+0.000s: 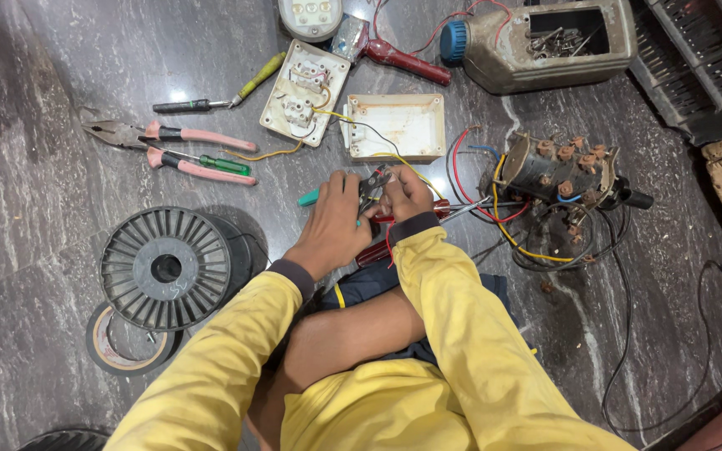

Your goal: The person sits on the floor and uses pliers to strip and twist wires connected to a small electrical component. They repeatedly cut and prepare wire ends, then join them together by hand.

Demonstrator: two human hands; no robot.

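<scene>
Dark grey veined marble floor (60, 75) — both hands meet mid-scene: left hand (338, 219) and right hand (407, 194) clamped together on small black-jawed pliers (373, 185), near the open white plastic switch box (394, 127) — grey ribbed spool (166, 267) left.

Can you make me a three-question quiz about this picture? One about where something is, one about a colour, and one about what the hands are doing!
1. Where does the black spool lie?
A. by the left arm
B. inside the cut jug
C. on the white box

2. What colour are the pliers handles?
A. blue
B. pink
C. white

3. What are the left hand and right hand doing?
A. resting flat
B. holding a small tool together
C. holding the spool

Answers: 1 A, it lies on the floor beside that sleeve. 2 B, both grips look pink. 3 B, the hands meet around the small tool.
</scene>
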